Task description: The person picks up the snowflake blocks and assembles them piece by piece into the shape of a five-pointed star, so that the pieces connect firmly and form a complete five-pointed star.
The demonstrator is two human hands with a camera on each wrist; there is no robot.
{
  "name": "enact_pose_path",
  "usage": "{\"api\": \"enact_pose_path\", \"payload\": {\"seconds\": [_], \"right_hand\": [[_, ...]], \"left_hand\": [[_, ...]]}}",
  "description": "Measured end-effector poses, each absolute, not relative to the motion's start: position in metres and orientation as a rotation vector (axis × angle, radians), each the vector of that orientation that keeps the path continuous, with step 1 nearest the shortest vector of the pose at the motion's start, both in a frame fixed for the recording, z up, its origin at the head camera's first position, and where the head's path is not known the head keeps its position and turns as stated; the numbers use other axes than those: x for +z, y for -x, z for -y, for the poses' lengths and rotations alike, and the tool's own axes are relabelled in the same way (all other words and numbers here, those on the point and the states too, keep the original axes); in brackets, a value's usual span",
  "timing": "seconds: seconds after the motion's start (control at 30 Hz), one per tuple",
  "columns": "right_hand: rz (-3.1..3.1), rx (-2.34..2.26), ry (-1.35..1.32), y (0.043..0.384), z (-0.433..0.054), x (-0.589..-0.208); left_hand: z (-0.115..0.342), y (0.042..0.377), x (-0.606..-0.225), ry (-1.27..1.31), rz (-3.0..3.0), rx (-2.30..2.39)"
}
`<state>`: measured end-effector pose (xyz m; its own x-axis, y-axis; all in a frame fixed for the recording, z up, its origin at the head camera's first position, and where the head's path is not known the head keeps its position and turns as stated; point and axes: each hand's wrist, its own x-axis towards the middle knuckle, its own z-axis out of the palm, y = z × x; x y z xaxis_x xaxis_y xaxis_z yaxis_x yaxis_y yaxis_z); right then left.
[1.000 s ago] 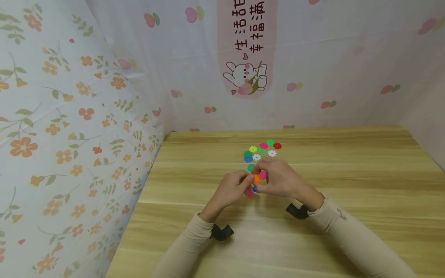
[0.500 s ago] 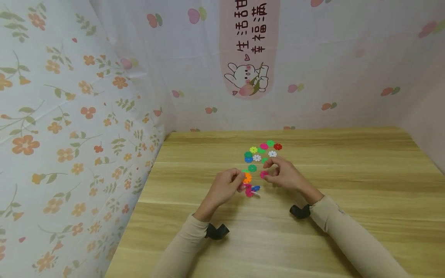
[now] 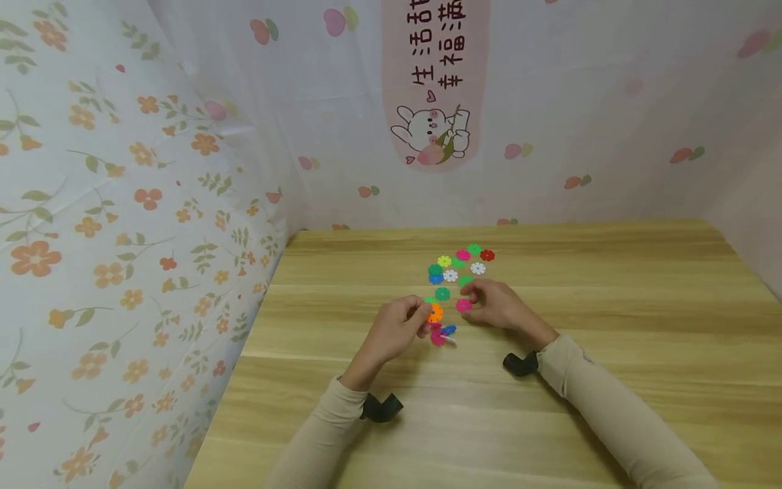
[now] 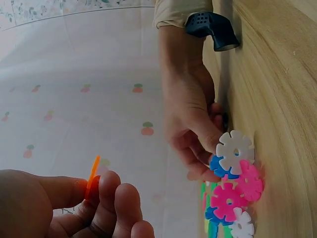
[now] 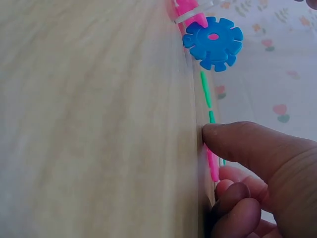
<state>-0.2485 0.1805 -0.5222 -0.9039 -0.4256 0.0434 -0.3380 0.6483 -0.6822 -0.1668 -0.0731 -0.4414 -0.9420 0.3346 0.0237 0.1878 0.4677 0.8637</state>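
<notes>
An orange notched plastic disc (image 3: 434,313), a flower-shaped building piece, is pinched between the thumb and fingers of my left hand (image 3: 398,329). The left wrist view shows this orange disc (image 4: 92,177) edge-on. My right hand (image 3: 497,303) is low at the table, its thumb and fingers parted around a flat pink disc (image 3: 463,305). In the right wrist view the pink disc (image 5: 213,166) shows edge-on between thumb and fingers. Just in front of my left hand lies a joined cluster of pink pieces (image 3: 436,336), a blue disc (image 3: 449,330) and a white disc (image 4: 235,152).
Behind the hands, loose discs lie scattered on the wooden table (image 3: 464,421): a dark green disc (image 3: 442,294), a white disc (image 3: 478,269), a red disc (image 3: 487,255), a yellow disc (image 3: 444,261) and several others. A printed cloth (image 3: 342,122) hangs along the back and left.
Both hands were together at the orange disc. My right hand has since moved away to the right and down to the pink disc, while my left keeps the orange one, drawn slightly left.
</notes>
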Motion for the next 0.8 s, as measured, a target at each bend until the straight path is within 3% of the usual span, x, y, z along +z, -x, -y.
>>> {"api": "enact_pose_path", "payload": {"seconds": [0.8], "right_hand": [[-2.905,-0.854,0.787,0.2422,-0.1736,-0.5155]], "left_hand": [[0.0703,0.1646,-0.4355,-0.48,-2.564,1.482]]}}
